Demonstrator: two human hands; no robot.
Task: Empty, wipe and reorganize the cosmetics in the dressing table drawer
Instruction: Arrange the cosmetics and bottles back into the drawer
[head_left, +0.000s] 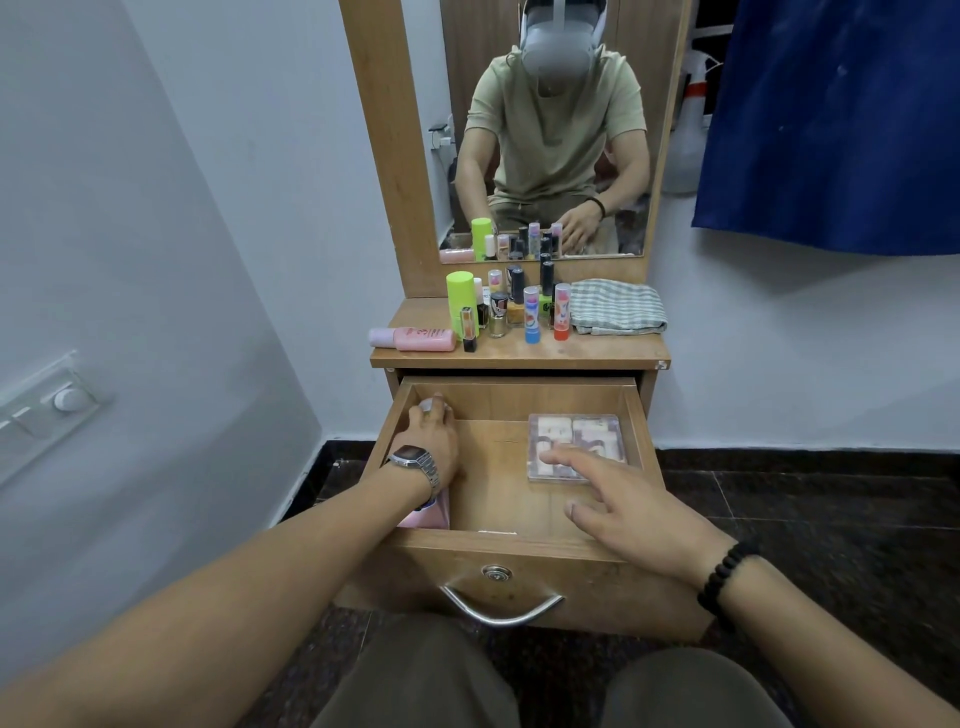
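Single head-worn wide-angle view; looks forward and down from a seated person onto the open drawer, close, within arm's reach; knees at bottom edge; mirror straight ahead reflects the wearer and headset; strong edge distortion; no second view.

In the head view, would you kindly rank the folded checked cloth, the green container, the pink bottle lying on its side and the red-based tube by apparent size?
1. folded checked cloth
2. pink bottle and green container: these look alike in size, so I leave them unranked
3. red-based tube, the smallest

All sit on the same shelf, so nearness matters little.
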